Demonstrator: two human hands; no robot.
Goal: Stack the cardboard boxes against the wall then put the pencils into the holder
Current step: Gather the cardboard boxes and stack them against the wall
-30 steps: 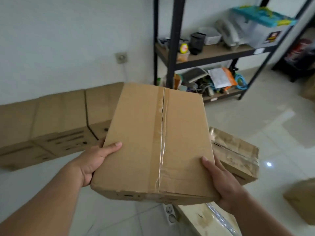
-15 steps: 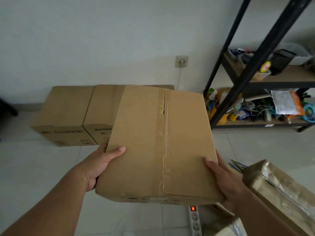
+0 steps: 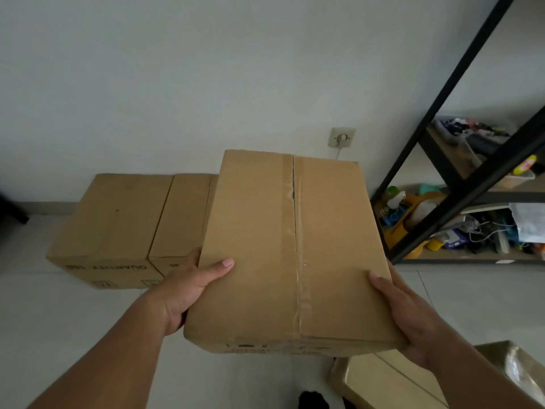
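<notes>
I hold a taped brown cardboard box [image 3: 283,249] in the air in front of me. My left hand [image 3: 188,287] grips its left side, thumb on top. On the right side my right hand [image 3: 410,317] grips the near corner the same way. Behind it, two cardboard boxes [image 3: 118,222] sit side by side on the floor against the white wall, the held box covering part of the right one [image 3: 182,216]. A tape-wrapped box [image 3: 392,379] lies on the floor at lower right. No pencils or holder are visible.
A black metal shelf [image 3: 460,184] with cluttered wooden boards stands at the right against the wall. A wall socket [image 3: 342,137] with a plugged cable sits above the held box. Pale tiled floor [image 3: 59,314] spreads at the left. A dark object [image 3: 11,208] is at the far left edge.
The view has turned left and come nearer to the wall. The held box has moved toward the two boxes on the floor. Both hands keep their grip.
</notes>
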